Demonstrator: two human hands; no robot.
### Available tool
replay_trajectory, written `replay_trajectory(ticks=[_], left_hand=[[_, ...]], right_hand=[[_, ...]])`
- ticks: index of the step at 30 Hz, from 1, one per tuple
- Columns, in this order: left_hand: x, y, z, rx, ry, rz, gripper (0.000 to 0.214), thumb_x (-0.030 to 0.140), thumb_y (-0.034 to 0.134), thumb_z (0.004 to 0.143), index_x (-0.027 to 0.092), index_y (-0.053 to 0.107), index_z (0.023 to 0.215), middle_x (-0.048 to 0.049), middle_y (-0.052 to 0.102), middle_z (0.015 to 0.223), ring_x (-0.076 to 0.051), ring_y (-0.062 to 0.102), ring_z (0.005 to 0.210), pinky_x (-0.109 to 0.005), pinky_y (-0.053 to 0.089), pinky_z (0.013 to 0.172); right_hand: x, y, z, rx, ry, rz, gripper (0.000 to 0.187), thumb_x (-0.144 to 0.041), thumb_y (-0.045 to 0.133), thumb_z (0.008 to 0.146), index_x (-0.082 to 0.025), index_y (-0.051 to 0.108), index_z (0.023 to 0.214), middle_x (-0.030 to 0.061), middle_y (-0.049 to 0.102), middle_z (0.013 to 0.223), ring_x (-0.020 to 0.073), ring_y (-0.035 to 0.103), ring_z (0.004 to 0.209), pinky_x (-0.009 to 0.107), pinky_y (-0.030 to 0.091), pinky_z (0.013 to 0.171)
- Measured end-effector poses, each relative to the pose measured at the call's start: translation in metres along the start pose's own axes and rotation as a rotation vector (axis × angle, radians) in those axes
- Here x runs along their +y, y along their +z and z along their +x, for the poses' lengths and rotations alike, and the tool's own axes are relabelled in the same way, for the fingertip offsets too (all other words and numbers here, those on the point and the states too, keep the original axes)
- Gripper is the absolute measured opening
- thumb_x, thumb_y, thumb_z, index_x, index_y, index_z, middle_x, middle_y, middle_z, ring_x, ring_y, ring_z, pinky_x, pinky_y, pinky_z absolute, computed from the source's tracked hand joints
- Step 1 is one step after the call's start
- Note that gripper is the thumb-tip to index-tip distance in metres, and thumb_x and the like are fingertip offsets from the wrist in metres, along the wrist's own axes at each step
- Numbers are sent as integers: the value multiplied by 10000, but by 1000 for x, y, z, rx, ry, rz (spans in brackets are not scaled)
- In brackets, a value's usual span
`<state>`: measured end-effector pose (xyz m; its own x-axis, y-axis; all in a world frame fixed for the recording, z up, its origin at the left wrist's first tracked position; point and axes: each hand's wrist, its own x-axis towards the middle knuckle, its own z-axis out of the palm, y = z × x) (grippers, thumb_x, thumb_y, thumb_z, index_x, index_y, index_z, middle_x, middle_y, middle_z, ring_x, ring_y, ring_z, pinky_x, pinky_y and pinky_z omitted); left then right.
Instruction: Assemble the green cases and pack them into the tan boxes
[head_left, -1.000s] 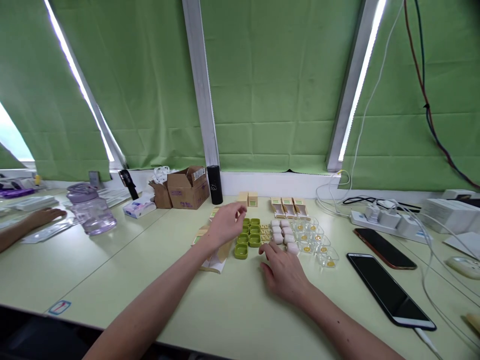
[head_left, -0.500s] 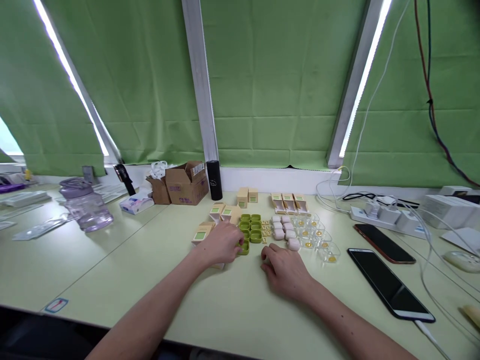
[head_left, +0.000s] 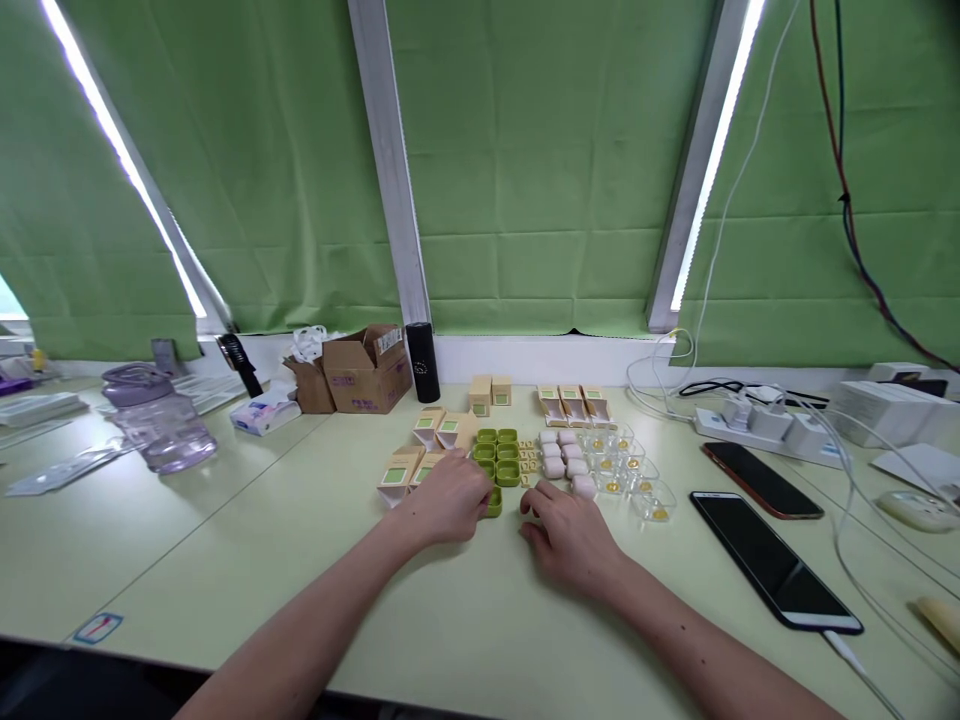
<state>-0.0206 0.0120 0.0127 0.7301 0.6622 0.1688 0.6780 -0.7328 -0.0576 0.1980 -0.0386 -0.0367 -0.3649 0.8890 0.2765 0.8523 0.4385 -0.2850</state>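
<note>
My left hand [head_left: 452, 497] is closed, its fingertips at the nearest small green square box [head_left: 493, 502], which they partly cover. More green boxes [head_left: 508, 472] stand in two columns just beyond it. My right hand [head_left: 568, 527] rests on the table with loosely curled fingers, thumb apart, and nothing visible between them. Ahead of it lie small gold-coloured pieces [head_left: 526, 467] and two columns of pale pink rounded blocks [head_left: 553, 467]. Clear plastic pieces with yellow centres [head_left: 612, 486] lie to their right. Small open cardboard boxes [head_left: 400, 468] with green labels lie beside my left hand.
Three open cartons [head_left: 574, 405] and two upright ones [head_left: 481, 395] stand farther back. A black cylinder [head_left: 423, 362] and a brown cardboard box [head_left: 367, 372] are by the wall. Two phones [head_left: 772, 555], cables and a power strip [head_left: 769, 437] lie right; a purple bottle [head_left: 161, 420] stands left.
My left hand has shifted slightly right and nearer to me, and the nearest green box sits a little lower in view. My right hand stays almost still. The view has turned slightly.
</note>
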Motion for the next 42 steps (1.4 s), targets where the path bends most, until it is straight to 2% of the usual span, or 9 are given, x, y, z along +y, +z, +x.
replay_trajectory(ticks=[7, 10, 16, 20, 23, 27, 33, 39, 42], left_hand=[[14, -3, 0, 117, 104, 45, 190, 89, 630, 817, 183, 589, 657, -31, 664, 678, -205, 600, 686, -358, 311, 709], [16, 1, 0, 200, 156, 22, 150, 81, 627, 831, 182, 617, 719, -34, 678, 717, -206, 610, 722, -355, 312, 715], [19, 6, 0, 404, 245, -20, 148, 117, 570, 935, 186, 631, 819, -37, 668, 760, -202, 591, 736, -365, 340, 713], [18, 4, 0, 552, 243, -120, 144, 121, 574, 936, 190, 653, 1035, -84, 705, 904, -250, 608, 862, -402, 442, 772], [16, 0, 0, 610, 218, -219, 262, 113, 601, 917, 191, 627, 1165, -119, 712, 1060, -283, 615, 1001, -462, 514, 881], [16, -4, 3, 602, 187, -315, 352, 142, 657, 913, 204, 613, 1257, -137, 705, 1210, -305, 609, 1146, -514, 534, 987], [21, -9, 15, 522, 90, -451, 216, 219, 677, 945, 210, 714, 1157, -124, 752, 1143, -294, 646, 1143, -480, 545, 996], [23, -13, 33, 428, -255, -721, 212, 345, 711, 912, 193, 797, 1032, -77, 803, 995, -234, 726, 855, -342, 580, 754], [23, -9, 42, 385, -318, -916, 273, 410, 711, 903, 175, 810, 1002, -77, 822, 965, -243, 750, 850, -325, 591, 734]], right_hand=[[3, -2, 1, 117, 23, 92, 393, -145, 662, 872, -239, 560, 1240, 69, 708, 1239, 246, 704, 985, 328, 412, 692], [5, 0, 2, 157, 14, 166, 461, -141, 658, 871, -240, 517, 1299, 77, 719, 1209, 250, 705, 998, 342, 460, 725], [9, 5, 3, 270, -31, 318, 390, -153, 631, 891, -260, 517, 1248, 48, 728, 1092, 238, 712, 920, 360, 515, 743], [12, 8, 4, 338, 25, 460, 389, -205, 635, 901, -276, 521, 1266, 32, 710, 1016, 223, 705, 833, 352, 540, 687], [13, 7, 5, 376, 36, 579, 390, -227, 627, 903, -289, 528, 1274, 48, 717, 1107, 207, 707, 824, 337, 559, 661], [12, 2, 6, 412, 34, 737, 371, -277, 634, 923, -286, 525, 1278, 75, 721, 1200, 201, 714, 880, 309, 567, 652], [12, -4, 8, 446, 85, 909, 355, -433, 628, 974, -257, 524, 1263, 65, 726, 1021, 195, 676, 835, 270, 523, 608], [17, -5, 9, 504, 54, 933, 432, -460, 607, 986, -268, 488, 1355, 25, 670, 920, 191, 635, 790, 282, 518, 621], [17, -7, 8, 515, 47, 914, 495, -390, 667, 937, -282, 498, 1390, 7, 640, 900, 186, 614, 772, 294, 525, 645]])
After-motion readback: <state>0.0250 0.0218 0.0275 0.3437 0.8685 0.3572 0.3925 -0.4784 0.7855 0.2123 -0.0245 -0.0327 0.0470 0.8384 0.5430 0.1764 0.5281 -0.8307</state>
